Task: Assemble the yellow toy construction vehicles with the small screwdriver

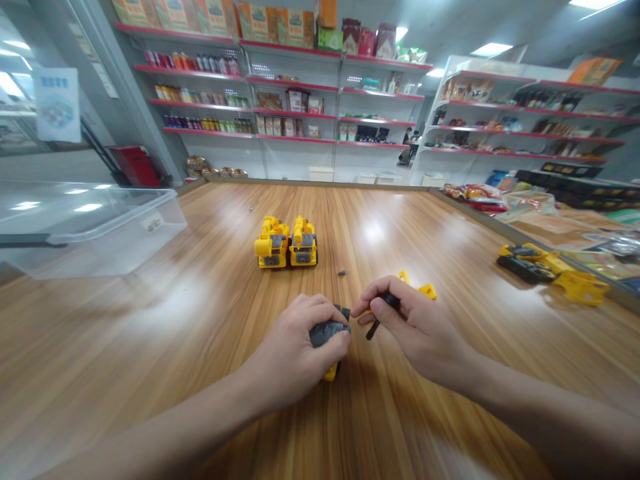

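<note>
My left hand (313,340) is closed around a grey and yellow toy vehicle part (327,332), whose yellow underside shows below the fingers. Between the thumb and fingers of my right hand (407,320) is a small black toy screwdriver (383,310), its dark tip slanting down and to the left. The tip is apart from the vehicle part. Just behind my right hand lies a yellow toy piece (427,291), partly hidden by the fingers. A tiny grey piece (341,272) rests on the table beyond my hands.
Two yellow toy construction trucks (304,243) stand side by side on the wooden table (210,347). At the right lies another yellow and black toy vehicle (550,270). A clear plastic bin (115,240) sits at the left. Stocked shelves (295,83) rise behind.
</note>
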`<act>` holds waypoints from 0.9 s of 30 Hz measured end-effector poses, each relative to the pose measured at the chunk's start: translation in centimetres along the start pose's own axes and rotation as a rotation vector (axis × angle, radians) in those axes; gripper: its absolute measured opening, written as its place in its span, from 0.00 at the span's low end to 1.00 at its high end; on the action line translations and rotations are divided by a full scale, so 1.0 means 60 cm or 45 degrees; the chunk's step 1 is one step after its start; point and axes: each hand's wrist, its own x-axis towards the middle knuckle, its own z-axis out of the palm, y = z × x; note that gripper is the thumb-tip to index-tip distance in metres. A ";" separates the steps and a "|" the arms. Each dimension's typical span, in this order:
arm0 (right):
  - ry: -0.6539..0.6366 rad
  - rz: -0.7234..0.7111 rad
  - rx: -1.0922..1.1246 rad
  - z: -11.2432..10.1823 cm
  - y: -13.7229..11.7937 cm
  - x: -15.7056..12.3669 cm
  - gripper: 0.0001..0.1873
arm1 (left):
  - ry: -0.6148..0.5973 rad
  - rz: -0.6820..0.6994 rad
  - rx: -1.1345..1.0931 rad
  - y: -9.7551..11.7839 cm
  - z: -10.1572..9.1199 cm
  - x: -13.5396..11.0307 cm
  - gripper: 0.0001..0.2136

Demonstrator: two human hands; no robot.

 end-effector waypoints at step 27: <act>0.026 0.032 -0.372 0.008 -0.002 -0.006 0.05 | 0.068 -0.039 0.047 -0.008 0.000 0.003 0.06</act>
